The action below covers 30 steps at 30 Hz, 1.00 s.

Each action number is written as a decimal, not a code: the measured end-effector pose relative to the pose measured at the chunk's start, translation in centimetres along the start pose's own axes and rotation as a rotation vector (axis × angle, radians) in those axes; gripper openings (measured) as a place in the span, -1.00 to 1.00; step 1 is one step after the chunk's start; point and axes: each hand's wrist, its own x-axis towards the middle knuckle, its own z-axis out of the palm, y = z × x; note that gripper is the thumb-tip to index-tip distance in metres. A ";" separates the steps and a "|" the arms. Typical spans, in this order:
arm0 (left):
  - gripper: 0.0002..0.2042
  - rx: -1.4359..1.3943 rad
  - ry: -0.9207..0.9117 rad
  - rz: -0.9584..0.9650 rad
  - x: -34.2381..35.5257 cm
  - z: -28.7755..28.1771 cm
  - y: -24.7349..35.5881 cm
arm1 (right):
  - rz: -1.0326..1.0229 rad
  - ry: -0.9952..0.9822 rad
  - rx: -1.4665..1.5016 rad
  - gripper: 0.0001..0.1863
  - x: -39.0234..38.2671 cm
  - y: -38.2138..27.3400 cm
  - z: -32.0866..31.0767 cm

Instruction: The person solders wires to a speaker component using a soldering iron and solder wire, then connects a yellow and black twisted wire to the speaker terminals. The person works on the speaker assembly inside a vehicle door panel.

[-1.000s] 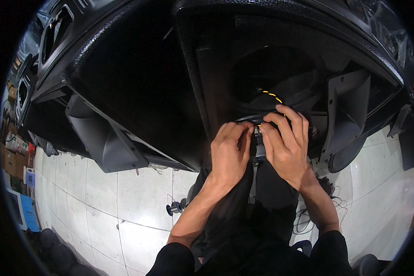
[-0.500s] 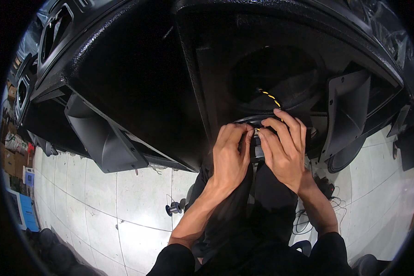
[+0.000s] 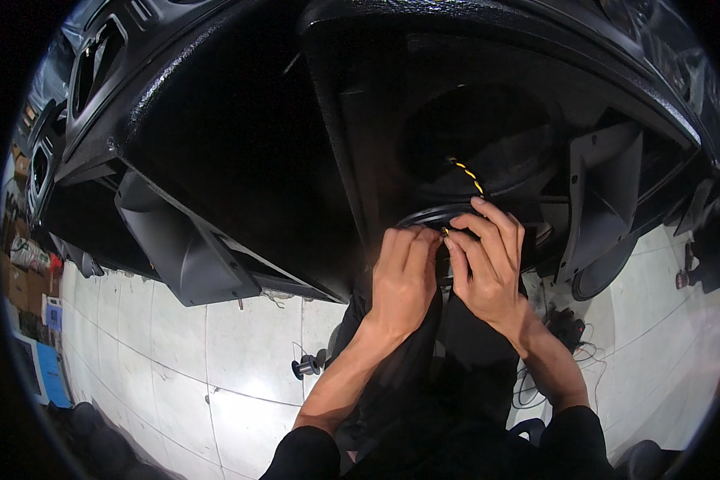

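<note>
A twisted yellow and black wire (image 3: 466, 173) runs out of the round opening (image 3: 488, 128) in a black speaker cabinet (image 3: 360, 96) and down behind my right fingers. My right hand (image 3: 488, 276) pinches it close to its end between thumb and forefinger; the other fingers are bent and raised. My left hand (image 3: 402, 272) meets it there, its fingertips pressed together; what lies in that pinch is hidden. Under both hands, in front of the opening, is a round black speaker driver (image 3: 432, 214), mostly covered by them. Its rim shows above my fingers.
Black horns (image 3: 608, 200) flank the work, with another horn (image 3: 168, 236) on the left cabinet. A small spool (image 3: 306, 367) lies on the white tiled floor (image 3: 248, 344). Loose black cable (image 3: 528, 392) coils by my right leg. A blue box (image 3: 50, 374) stands far left.
The left fingers have closed up and now cover more of the wire's end. My right hand has shifted slightly left, and more of the driver's rim shows. The wire stays held.
</note>
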 end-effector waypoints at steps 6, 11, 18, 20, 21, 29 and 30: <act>-0.69 0.048 -0.238 0.278 2.5 -2.9 0.1 | 0.020 0.029 0.040 -0.90 -0.2 0.3 0.3; -0.81 -0.029 -0.094 0.072 3.3 -4.4 -0.3 | 0.024 0.083 0.052 -0.89 0.0 0.1 0.6; -0.72 0.181 -0.272 0.085 2.4 -4.0 -1.0 | 0.049 0.080 0.058 -0.89 0.0 -0.2 0.5; -0.63 0.156 -0.374 0.070 2.4 -4.0 -0.9 | 0.051 0.080 0.060 -0.89 -0.1 -0.2 0.5; -0.61 0.149 -0.393 0.071 2.6 -4.0 -0.9 | 0.054 0.082 0.062 -0.89 -0.1 -0.2 0.5; -0.69 0.109 -0.545 0.112 5.3 -4.6 -1.3 | 0.084 0.109 0.096 -0.89 -0.3 -0.2 0.8; -0.69 0.116 -0.562 0.136 5.6 -4.8 -1.3 | 0.084 0.114 0.101 -0.89 -0.3 -0.2 0.8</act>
